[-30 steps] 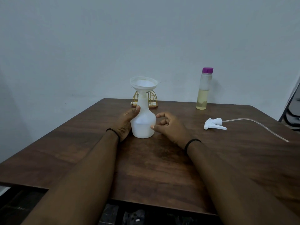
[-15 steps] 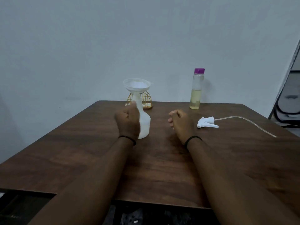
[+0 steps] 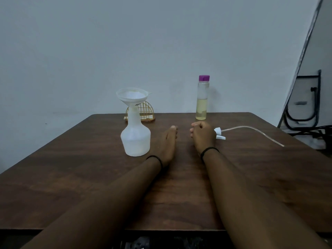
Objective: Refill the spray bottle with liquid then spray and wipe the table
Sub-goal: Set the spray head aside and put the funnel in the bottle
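Observation:
A white spray bottle (image 3: 135, 139) stands on the brown table (image 3: 71, 168) with a white funnel (image 3: 132, 96) in its neck. My left hand (image 3: 166, 144) lies just right of the bottle with its fingers straight, apart from it. My right hand (image 3: 203, 136) is curled in a loose fist and holds nothing. The white spray head (image 3: 220, 134) with its clear tube (image 3: 255, 132) lies on the table, partly hidden behind my right hand. A clear bottle (image 3: 202, 101) with a purple cap, partly full of yellowish liquid, stands at the far edge.
A gold wire holder (image 3: 145, 112) stands behind the spray bottle at the table's far edge. A dark metal frame (image 3: 305, 108) and cables are on the floor at the right, beyond the table. A pale wall is close behind.
My left hand has let go of the spray bottle and moved to its right with fingers straightened. My right hand stays curled and has shifted toward the spray head.

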